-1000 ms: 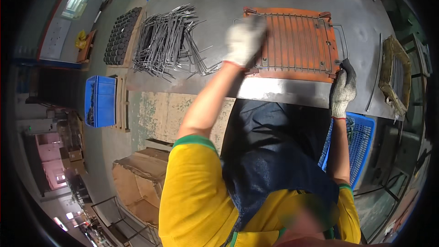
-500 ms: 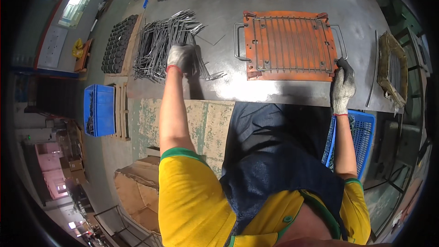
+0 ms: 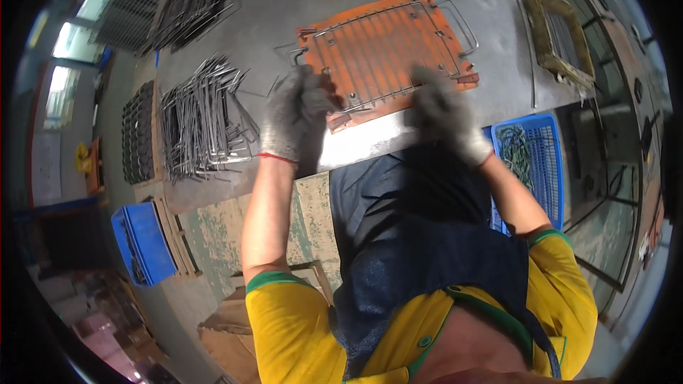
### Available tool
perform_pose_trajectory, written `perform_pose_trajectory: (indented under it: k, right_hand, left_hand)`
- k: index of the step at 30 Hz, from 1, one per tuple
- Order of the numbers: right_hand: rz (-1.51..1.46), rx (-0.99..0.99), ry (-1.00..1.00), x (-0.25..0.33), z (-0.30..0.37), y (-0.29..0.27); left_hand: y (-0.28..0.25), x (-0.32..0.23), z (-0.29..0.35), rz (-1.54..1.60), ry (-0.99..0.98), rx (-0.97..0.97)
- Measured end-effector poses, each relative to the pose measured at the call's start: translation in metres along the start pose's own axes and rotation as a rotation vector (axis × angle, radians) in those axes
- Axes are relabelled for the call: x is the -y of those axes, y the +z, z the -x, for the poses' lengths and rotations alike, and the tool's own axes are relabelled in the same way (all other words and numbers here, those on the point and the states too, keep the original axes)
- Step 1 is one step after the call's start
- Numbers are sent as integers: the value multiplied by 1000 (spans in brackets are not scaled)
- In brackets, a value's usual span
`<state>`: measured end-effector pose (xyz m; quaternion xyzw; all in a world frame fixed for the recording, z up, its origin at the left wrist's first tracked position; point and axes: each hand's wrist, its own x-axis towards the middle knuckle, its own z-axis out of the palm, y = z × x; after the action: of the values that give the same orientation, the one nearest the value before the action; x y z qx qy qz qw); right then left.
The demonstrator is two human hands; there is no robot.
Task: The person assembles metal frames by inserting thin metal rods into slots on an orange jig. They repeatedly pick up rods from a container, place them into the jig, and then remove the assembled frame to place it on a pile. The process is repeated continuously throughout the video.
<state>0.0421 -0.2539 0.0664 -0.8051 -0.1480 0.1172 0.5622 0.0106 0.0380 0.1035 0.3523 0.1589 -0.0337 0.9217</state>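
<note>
An orange plate (image 3: 384,103) with corner blocks lies on the table, and a wire grill rack (image 3: 388,57) of parallel rods rests on it. A wire loop handle (image 3: 464,27) sticks out at the rack's right end. My left hand (image 3: 293,110), in a grey-white work glove, is closed at the plate's near left corner; a thin bent wire rod (image 3: 358,109) shows at its fingertips. My gloved right hand (image 3: 449,115) is over the plate's near edge, its fingers smeared by motion. Left of my left hand lies a pile of bent wire rods (image 3: 203,121).
Wire racks (image 3: 192,11) are stacked at the far left. On the right stand a worn box of rods (image 3: 558,35) and a long thin rod (image 3: 528,46). A blue basket (image 3: 548,163) with green cord sits below the table edge; a blue bin (image 3: 146,242) stands lower left.
My left hand has moved right from the rod pile to the plate's left corner. My right hand has left the right handle and come inward. The view has turned and shifted.
</note>
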Motion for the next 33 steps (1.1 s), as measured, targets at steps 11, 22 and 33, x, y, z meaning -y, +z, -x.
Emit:
perform_pose_trajectory:
  k: [11,22,33]
  right_hand:
    - [221,111,-551,-27,-31,69]
    - [-231,199,113,71,-19,65]
    - [643,218,-480,-4,-48,103]
  left_hand:
    - [29,26,-44,-27,43,25]
    - [-1,21,-59,-512,6,-100]
    - [-12,16,-78,-2271,965,51]
